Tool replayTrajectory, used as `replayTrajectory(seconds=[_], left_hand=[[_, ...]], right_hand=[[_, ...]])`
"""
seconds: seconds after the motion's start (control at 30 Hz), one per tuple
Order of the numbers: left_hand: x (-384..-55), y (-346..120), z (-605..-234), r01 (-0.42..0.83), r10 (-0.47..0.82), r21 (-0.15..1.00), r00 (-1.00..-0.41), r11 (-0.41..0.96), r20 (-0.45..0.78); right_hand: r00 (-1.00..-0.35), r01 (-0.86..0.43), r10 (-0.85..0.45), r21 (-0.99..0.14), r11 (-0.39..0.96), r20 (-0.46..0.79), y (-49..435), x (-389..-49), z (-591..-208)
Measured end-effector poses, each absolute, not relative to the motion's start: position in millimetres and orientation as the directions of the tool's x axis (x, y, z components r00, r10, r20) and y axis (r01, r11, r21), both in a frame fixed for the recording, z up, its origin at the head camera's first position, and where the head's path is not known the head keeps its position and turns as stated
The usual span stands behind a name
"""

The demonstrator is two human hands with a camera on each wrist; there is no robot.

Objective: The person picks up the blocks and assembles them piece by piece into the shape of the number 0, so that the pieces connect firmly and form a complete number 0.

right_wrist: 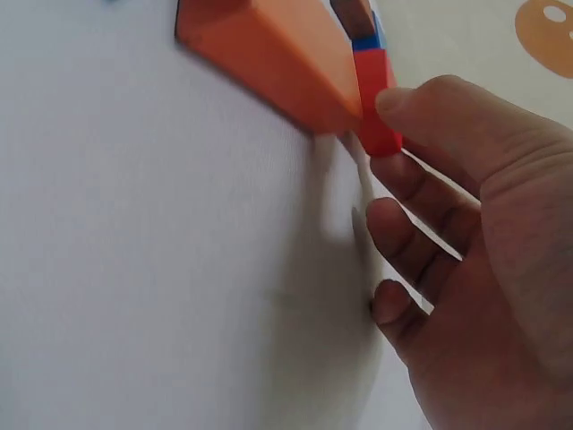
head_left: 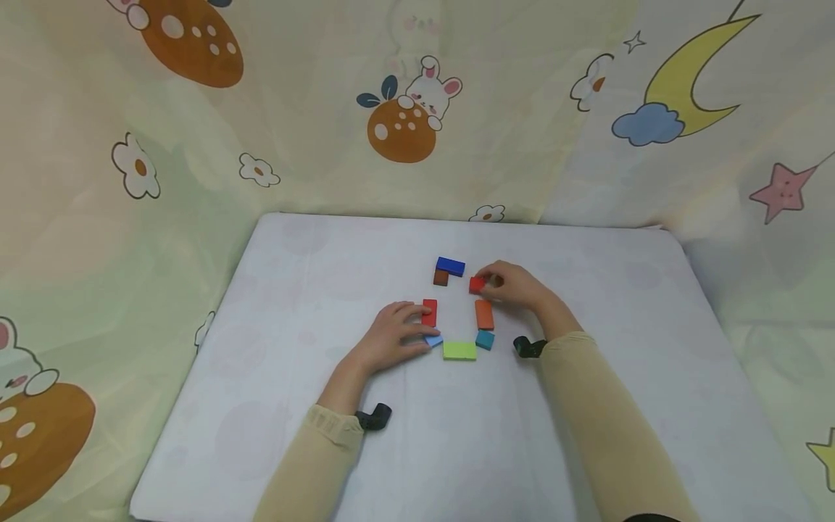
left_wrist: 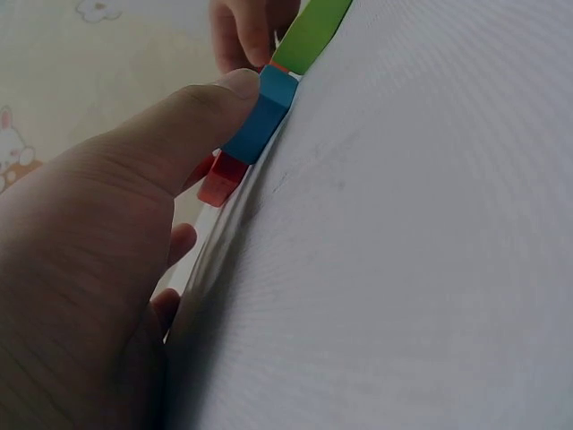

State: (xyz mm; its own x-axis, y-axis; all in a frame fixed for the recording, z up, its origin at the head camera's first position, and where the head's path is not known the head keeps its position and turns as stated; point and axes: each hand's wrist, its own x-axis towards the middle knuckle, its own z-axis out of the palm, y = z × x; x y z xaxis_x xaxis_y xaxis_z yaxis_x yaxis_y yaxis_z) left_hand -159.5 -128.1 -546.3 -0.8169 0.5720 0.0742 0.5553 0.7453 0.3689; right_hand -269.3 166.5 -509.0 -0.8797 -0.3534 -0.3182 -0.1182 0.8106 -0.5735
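Observation:
My right hand point(head_left: 515, 284) pinches a small red block point(head_left: 477, 285) between thumb and fingertips, just beyond an orange block point(head_left: 484, 315). In the right wrist view the thumb presses one face of the red block point(right_wrist: 376, 103); the other fingers are loosely bent. My left hand point(head_left: 393, 337) holds a light blue block point(head_left: 433, 341) between thumb and index finger. Another of its fingers reaches over a longer red block point(head_left: 429, 312). The left wrist view shows the thumb against the blue block point(left_wrist: 260, 115), with red point(left_wrist: 222, 181) beside it.
A lime green block point(head_left: 459, 351) lies between the light blue block and a teal block point(head_left: 485, 339). Farther back, a dark blue block point(head_left: 451, 266) adjoins a brown block point(head_left: 441, 278). The white tabletop point(head_left: 261, 435) meets a patterned cloth point(head_left: 313, 145) behind.

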Motion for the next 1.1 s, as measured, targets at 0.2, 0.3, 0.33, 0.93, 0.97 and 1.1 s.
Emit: replayTrajectory(seconds=[0.2, 0.3, 0.33, 0.93, 0.97, 1.1], left_hand=[[-160, -128, -549, 0.550, 0.567, 0.375, -0.821, 0.746, 0.075], [-159, -128, -549, 0.545, 0.566, 0.384, -0.822, 0.745, 0.069], [-159, -128, -549, 0.544, 0.566, 0.388, -0.822, 0.744, 0.068], [-161, -129, -549, 0.562, 0.578, 0.363, -0.812, 0.744, 0.073], [-161, -129, -549, 0.563, 0.580, 0.366, -0.812, 0.741, 0.074], [-161, -129, -550, 0.564, 0.581, 0.373, -0.810, 0.737, 0.078]], right_hand=[[-0.856, -0.147, -0.395, -0.576, 0.804, -0.334, 172, -270, -510], [-0.851, -0.140, -0.399, -0.583, 0.800, -0.343, 174, -270, -511], [-0.850, -0.141, -0.402, -0.587, 0.797, -0.341, 175, -270, -512], [-0.851, -0.095, -0.388, -0.623, 0.776, -0.354, 180, -270, -523], [-0.851, -0.093, -0.387, -0.622, 0.777, -0.356, 180, -269, -523], [-0.856, -0.068, -0.362, -0.614, 0.786, -0.369, 180, -268, -523]])
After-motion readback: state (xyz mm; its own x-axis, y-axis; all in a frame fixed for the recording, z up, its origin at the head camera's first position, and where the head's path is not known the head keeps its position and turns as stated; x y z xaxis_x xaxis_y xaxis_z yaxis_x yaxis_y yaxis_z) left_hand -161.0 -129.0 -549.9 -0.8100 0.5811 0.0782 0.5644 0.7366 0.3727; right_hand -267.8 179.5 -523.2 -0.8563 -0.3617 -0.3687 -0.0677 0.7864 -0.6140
